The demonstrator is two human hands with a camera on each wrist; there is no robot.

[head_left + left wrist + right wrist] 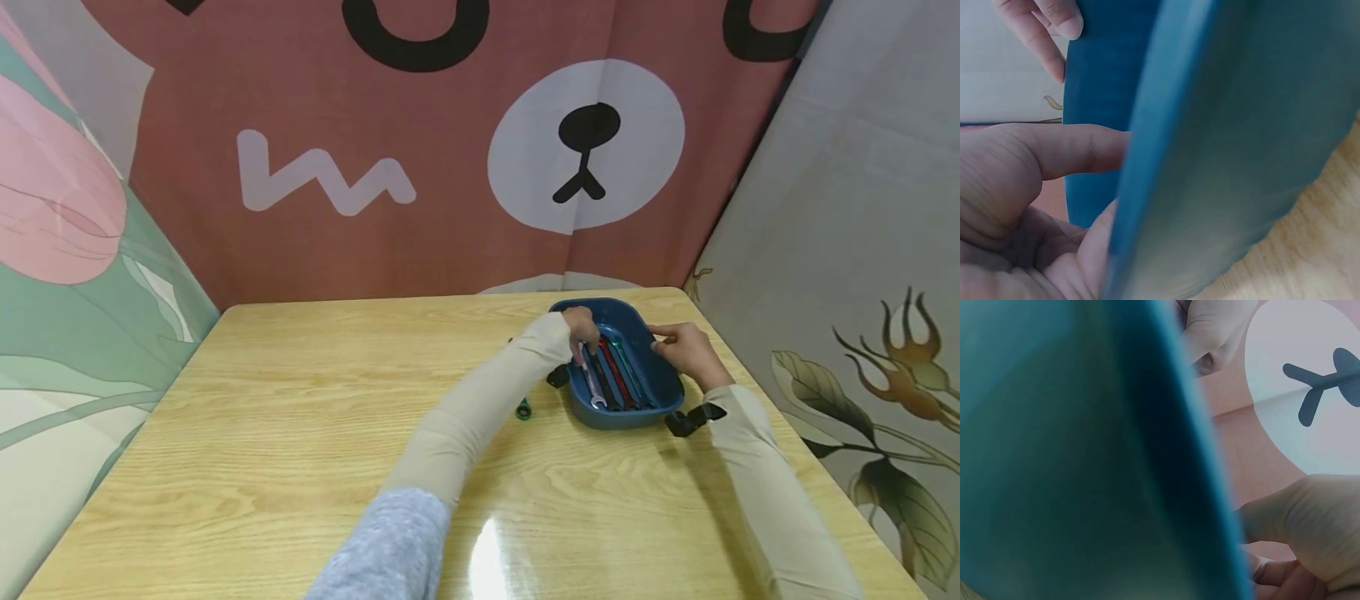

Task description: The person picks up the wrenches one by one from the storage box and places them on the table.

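A blue basket [617, 420] stands on the table at the right. In it several wrenches lie side by side: a silver wrench [592, 387], a black wrench [609, 392], a red wrench [617, 373] and a green wrench [633, 375]. My left hand [581, 327] reaches over the left rim, fingers down at the silver wrench's far end. The rim hides those fingertips in the left wrist view, so whether they pinch it is unclear. My right hand [686, 352] holds the right rim between thumb and fingers. Partly behind my left forearm lies another green wrench [523, 408].
The wooden table [300, 400] stretches to the left and front. A brown curtain with a bear print [435, 250] hangs along its back edge, and a grey floral curtain [840, 250] at the right. Black wrist-camera mounts [693, 418] sit close to the basket.
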